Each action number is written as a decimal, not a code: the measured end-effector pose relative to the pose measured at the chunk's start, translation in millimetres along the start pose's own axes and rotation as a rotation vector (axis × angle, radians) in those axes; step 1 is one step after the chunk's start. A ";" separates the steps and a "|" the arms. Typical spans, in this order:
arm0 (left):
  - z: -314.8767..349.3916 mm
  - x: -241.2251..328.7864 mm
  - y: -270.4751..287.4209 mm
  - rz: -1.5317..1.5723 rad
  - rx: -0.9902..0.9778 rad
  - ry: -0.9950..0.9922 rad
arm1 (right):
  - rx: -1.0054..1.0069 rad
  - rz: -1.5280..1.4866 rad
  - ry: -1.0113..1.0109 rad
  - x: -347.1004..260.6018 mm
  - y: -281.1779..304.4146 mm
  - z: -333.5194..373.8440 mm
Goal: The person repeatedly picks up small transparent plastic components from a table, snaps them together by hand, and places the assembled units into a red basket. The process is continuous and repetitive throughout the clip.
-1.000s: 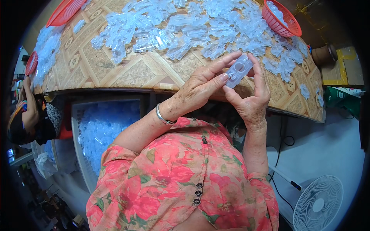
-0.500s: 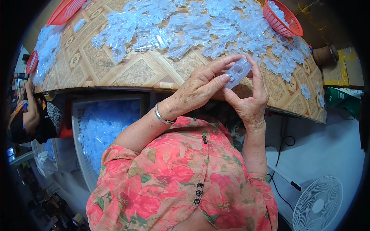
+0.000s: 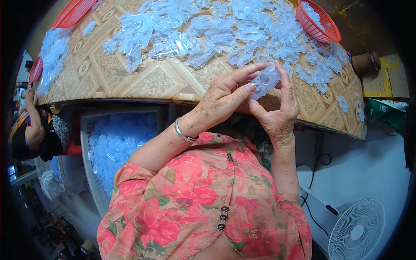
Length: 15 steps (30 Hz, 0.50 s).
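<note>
A clear plastic piece (image 3: 265, 81), oblong with a round opening in its face, is held over the table's front edge. My left hand (image 3: 224, 96) is closed on its left side, the thumb lying along the near part. On the other side my right hand (image 3: 281, 108) grips it too, index finger at the far end and thumb at the near end. Many similar clear plastic pieces (image 3: 190, 37) lie scattered in a loose layer on the patterned tabletop (image 3: 151, 82) beyond my hands.
A red basket (image 3: 318, 21) with clear pieces stands at the far right, another red basket (image 3: 71, 13) at the far left. Below the table is a crate (image 3: 89, 169) full of pieces. A white fan (image 3: 357, 232) stands at lower right. Another person's arm (image 3: 34, 115) shows at left.
Both my hands have shifted very slightly to the left with the plastic piece, and my right fingers have closed in on it. The other person's arm has moved a little.
</note>
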State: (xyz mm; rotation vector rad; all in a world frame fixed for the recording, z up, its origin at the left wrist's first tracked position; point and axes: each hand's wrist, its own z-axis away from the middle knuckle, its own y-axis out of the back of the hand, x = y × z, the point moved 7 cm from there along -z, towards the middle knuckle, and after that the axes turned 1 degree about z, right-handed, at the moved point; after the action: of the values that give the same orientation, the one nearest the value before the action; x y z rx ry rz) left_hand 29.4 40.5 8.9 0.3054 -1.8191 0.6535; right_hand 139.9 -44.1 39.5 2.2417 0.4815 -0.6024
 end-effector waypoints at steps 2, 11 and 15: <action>1.1 -2.0 0.7 0.016 0.018 0.002 | 0.012 0.010 0.012 0.8 -1.7 1.0; 1.6 -5.6 5.5 -0.066 0.001 0.021 | -0.010 -0.019 -0.006 4.8 -4.1 1.7; 3.2 -11.9 7.7 -0.055 -0.011 0.067 | -0.029 -0.049 -0.044 6.2 -5.1 1.2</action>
State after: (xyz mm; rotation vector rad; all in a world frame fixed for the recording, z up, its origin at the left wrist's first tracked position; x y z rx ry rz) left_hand 27.1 43.5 -5.1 0.3219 -1.7437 0.6084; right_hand 142.2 -40.8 32.4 2.1903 0.5211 -0.6654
